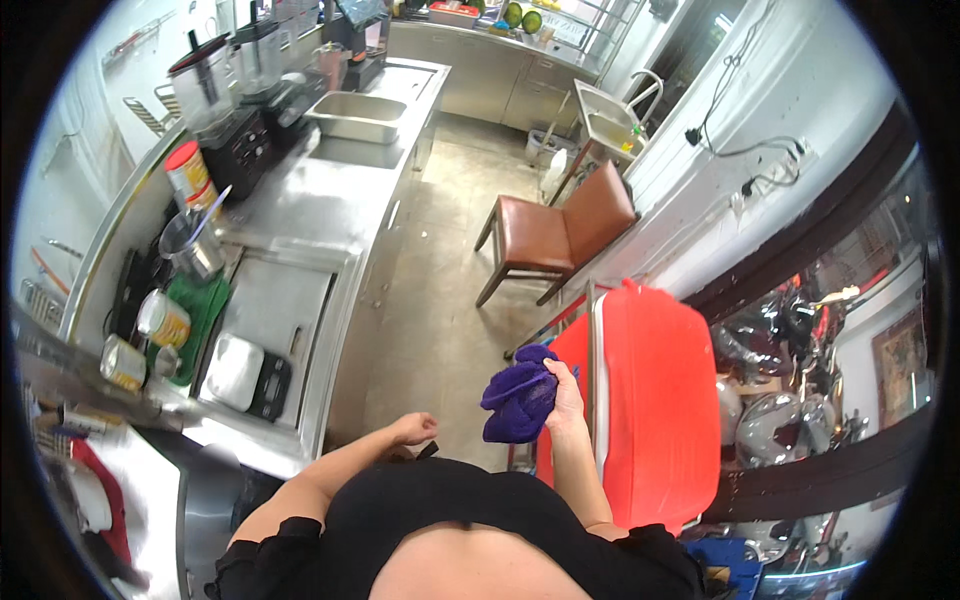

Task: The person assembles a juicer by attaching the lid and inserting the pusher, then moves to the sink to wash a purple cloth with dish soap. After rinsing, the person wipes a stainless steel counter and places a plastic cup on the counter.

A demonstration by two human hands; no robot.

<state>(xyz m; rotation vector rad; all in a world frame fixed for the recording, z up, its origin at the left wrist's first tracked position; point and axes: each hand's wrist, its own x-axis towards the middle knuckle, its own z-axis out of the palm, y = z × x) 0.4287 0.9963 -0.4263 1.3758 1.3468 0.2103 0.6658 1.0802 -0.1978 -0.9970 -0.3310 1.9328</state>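
Note:
A bunched purple cloth (518,400) hangs from my right hand (566,393), whose fingers are wrapped round its right side. This hand is in front of my body, close to the left side of a large red cooler box (655,400) with a white rim. My left hand (412,429) is low in front of me, fingers loosely curled in with nothing seen in them. It hovers apart from the steel counter (345,290) on the left.
On the counter are a kitchen scale (245,377), several tins, a metal jug (192,245), blenders (215,95) and a steel basin (358,116). Beyond the cooler box stands a brown chair (548,228), with a sink (610,115) behind it. Motorbikes (790,400) show at the right.

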